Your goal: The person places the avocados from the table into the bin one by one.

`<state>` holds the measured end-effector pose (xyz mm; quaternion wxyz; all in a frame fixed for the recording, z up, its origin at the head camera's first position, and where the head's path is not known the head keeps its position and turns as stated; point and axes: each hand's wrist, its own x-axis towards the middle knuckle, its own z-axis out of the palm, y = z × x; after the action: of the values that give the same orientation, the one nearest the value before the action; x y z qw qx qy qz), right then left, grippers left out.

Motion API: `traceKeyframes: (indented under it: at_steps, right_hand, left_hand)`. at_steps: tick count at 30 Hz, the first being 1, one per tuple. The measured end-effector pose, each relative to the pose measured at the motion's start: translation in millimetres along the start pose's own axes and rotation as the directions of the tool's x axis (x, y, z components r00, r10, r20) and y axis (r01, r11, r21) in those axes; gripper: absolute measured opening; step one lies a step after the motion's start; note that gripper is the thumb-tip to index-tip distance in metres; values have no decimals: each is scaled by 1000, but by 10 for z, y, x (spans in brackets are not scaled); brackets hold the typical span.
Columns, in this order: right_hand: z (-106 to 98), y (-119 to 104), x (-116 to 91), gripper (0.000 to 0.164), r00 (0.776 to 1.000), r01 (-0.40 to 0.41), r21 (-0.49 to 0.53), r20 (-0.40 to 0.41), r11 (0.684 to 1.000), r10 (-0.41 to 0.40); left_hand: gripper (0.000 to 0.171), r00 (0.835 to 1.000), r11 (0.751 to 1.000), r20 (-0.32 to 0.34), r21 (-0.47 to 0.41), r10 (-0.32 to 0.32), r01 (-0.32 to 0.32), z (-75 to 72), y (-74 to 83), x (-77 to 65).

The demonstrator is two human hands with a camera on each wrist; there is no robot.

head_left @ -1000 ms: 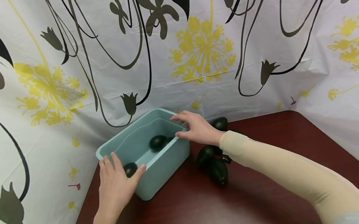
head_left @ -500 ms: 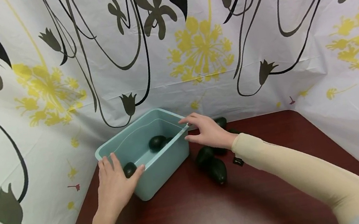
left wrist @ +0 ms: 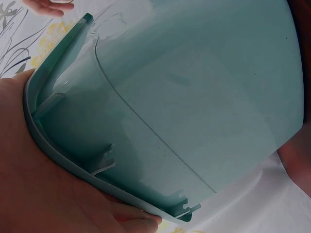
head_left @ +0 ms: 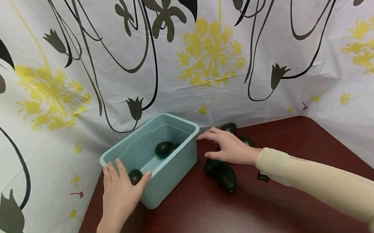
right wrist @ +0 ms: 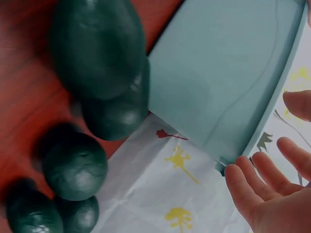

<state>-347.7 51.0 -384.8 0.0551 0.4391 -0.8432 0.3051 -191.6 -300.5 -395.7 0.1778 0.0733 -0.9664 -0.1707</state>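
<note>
Spread over the near left corner of a light teal plastic bin (head_left: 176,173), my left hand (head_left: 118,198) rests on the rim. In the left wrist view the same hand lies along the rim, beside the bin's outer wall (left wrist: 194,97). Inside the bin sit dark green avocados: one near the middle (head_left: 164,149), another partly behind the near wall, and one by my left thumb (head_left: 135,176). My right hand (head_left: 230,146) hovers empty just right of the bin, fingers loosely spread, over several more avocados (head_left: 226,178). It partly hides that pile.
The dark red wooden table (head_left: 201,225) carries the bin and the loose avocados. A white cloth (head_left: 214,57) with printed flowers hangs behind and along both sides. In the right wrist view, avocados (right wrist: 97,48) lie in a loose cluster beside the bin.
My right hand has moved from the bin's far right rim, off to the right and slightly down, over the loose avocados. The left hand and the bin have stayed put.
</note>
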Motion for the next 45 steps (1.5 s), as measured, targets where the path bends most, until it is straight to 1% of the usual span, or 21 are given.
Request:
traceKeyframes:
  at_steps: [9, 18, 23, 26, 33, 45]
  right_hand:
    - [69, 46, -269, 53, 999, -4, -53, 41, 999, 6]
    - [121, 108, -480, 53, 998, 5, -63, 55, 998, -2]
    - [168, 156, -594, 52, 997, -23, -75, 77, 997, 29]
    - [191, 181, -647, 52, 996, -32, -86, 77, 996, 39]
    - [249, 221, -743, 55, 998, -16, -93, 52, 996, 21]
    - [368, 300, -872, 55, 993, -66, -76, 93, 995, 73]
  left_hand:
    - [124, 1000, 1000, 12, 4, -10, 10, -12, 6, -11]
    - [123, 1000, 1000, 9, -1, -10, 10, -1, 11, -7]
    - [123, 1000, 1000, 8, -4, -11, 11, -1, 10, -17]
    - [123, 1000, 1000, 8, -1, -11, 11, -8, 12, -20]
    - [123, 1000, 1000, 10, -2, -10, 10, -13, 15, -7]
    - [122, 1000, 1000, 1, -2, -8, 8, -8, 29, -5]
